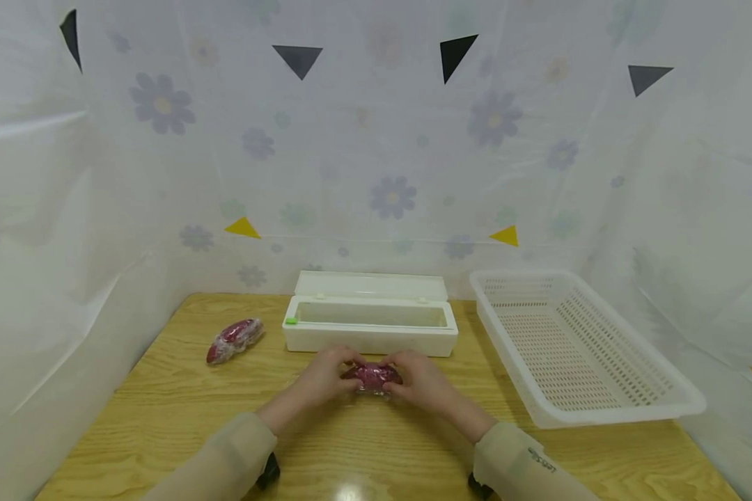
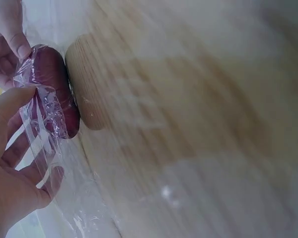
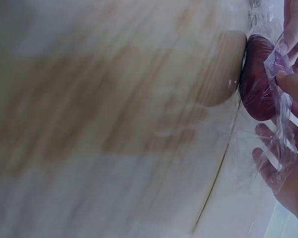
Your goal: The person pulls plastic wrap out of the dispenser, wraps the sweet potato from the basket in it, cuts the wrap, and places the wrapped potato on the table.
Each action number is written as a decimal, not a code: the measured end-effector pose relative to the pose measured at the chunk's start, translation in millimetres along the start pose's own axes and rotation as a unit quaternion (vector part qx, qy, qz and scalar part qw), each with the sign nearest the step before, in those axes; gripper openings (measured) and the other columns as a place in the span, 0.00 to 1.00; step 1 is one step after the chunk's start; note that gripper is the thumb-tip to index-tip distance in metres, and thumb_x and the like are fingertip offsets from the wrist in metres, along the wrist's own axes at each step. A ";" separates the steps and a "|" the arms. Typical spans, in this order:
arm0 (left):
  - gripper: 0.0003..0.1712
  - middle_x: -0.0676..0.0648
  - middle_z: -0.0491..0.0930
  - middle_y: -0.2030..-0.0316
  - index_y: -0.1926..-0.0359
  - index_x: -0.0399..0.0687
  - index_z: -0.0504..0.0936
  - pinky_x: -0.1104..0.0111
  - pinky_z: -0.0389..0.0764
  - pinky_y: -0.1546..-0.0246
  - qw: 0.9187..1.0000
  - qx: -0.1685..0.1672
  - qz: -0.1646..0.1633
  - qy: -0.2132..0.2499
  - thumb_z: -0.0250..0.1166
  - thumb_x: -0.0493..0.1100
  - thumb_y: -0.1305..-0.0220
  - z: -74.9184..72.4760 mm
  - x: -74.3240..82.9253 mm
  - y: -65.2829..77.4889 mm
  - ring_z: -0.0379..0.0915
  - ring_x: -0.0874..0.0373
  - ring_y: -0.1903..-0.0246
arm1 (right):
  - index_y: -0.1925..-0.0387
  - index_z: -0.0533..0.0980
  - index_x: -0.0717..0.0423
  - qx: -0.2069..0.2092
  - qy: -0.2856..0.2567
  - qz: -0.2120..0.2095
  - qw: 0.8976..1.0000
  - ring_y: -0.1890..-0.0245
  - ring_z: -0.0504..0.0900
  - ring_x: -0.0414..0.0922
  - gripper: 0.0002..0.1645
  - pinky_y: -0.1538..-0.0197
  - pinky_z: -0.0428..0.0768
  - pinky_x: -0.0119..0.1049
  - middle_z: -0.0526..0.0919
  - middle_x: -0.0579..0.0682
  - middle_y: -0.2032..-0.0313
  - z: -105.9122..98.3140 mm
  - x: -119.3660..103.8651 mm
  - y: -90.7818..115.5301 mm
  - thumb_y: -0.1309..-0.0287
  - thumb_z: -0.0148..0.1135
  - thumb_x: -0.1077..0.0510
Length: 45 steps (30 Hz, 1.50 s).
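Note:
An oblong purple-red vegetable (image 1: 374,376), which looks like a sweet potato, lies on the table in front of the white box, partly covered by clear plastic wrap (image 2: 52,111). At its left end my left hand (image 1: 324,378) pinches the wrap between thumb and fingers. From the other side my right hand (image 1: 424,380) pinches the film too, its thumb and index finger against the vegetable. Loose film spreads past the fingers in both wrist views. The vegetable's underside is hidden.
Behind the hands stands a white plastic-wrap dispenser (image 1: 370,339), lid raised, with a green slider at its left. A second wrapped purple-red vegetable (image 1: 235,341) lies on the left of the wooden table (image 1: 188,410). On the right is a white perforated basket (image 1: 507,362).

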<state>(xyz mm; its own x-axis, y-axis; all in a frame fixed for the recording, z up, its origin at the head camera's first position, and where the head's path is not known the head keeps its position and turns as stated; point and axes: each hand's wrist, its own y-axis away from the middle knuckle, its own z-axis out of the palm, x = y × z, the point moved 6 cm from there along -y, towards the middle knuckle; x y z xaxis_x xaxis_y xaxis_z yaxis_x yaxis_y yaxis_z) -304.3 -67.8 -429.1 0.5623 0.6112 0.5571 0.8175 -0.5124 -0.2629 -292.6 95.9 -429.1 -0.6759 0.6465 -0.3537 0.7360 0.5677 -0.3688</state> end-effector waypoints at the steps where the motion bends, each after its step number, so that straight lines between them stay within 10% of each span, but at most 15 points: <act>1: 0.16 0.51 0.81 0.58 0.56 0.49 0.82 0.63 0.78 0.56 1.000 -0.005 -0.008 0.008 0.73 0.41 0.48 0.5 -0.5 -0.2 0.76 0.55 0.58 | 0.54 0.78 0.53 -0.001 -0.001 -0.002 1.000 0.54 0.79 0.44 0.21 0.50 0.77 0.41 0.83 0.47 0.56 0.3 0.3 0.0 0.51 0.72 0.56; 19: 0.23 0.53 0.77 0.57 0.51 0.51 0.79 0.74 0.76 0.62 0.997 -0.074 0.020 0.023 0.73 0.41 0.50 15.3 10.9 -0.4 0.73 0.65 0.62 | 0.54 0.76 0.52 -0.069 -0.080 0.039 0.994 0.59 0.79 0.40 0.18 0.55 0.78 0.37 0.82 0.45 0.58 -8.4 7.3 13.0 0.44 0.66 0.51; 29: 0.23 0.54 0.79 0.55 0.51 0.50 0.79 0.74 0.77 0.61 0.995 -0.086 0.022 0.049 0.73 0.41 0.50 21.7 16.0 2.2 0.74 0.65 0.61 | 0.56 0.77 0.47 -0.056 -0.027 0.061 0.996 0.67 0.76 0.33 0.26 0.63 0.75 0.27 0.81 0.40 0.63 0.1 6.4 16.2 0.51 0.67 0.37; 37: 0.22 0.53 0.79 0.55 0.51 0.52 0.80 0.74 0.78 0.63 0.984 -0.118 -0.027 0.129 0.72 0.42 0.49 23.9 4.1 3.7 0.76 0.60 0.60 | 0.52 0.76 0.49 -0.070 -0.014 0.050 0.996 0.63 0.79 0.36 0.29 0.59 0.77 0.30 0.82 0.43 0.59 1.5 4.5 20.6 0.51 0.67 0.37; 45: 0.21 0.53 0.79 0.62 0.55 0.48 0.80 0.72 0.76 0.66 0.987 -0.107 -0.034 0.114 0.71 0.53 0.47 19.9 12.7 0.7 0.75 0.60 0.65 | 0.51 0.76 0.49 -0.079 -0.030 0.057 0.995 0.62 0.79 0.37 0.29 0.59 0.78 0.31 0.83 0.43 0.59 5.9 9.4 18.6 0.49 0.65 0.36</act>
<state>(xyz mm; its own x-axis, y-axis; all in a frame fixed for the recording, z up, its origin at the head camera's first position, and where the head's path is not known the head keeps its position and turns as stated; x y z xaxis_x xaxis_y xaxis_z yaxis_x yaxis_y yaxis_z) -294.1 -48.4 -437.8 0.4436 0.5102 0.7368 0.7939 -0.6052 -0.0589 -285.5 109.5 -444.4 -0.5845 0.6829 -0.4382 0.8022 0.5676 -0.1854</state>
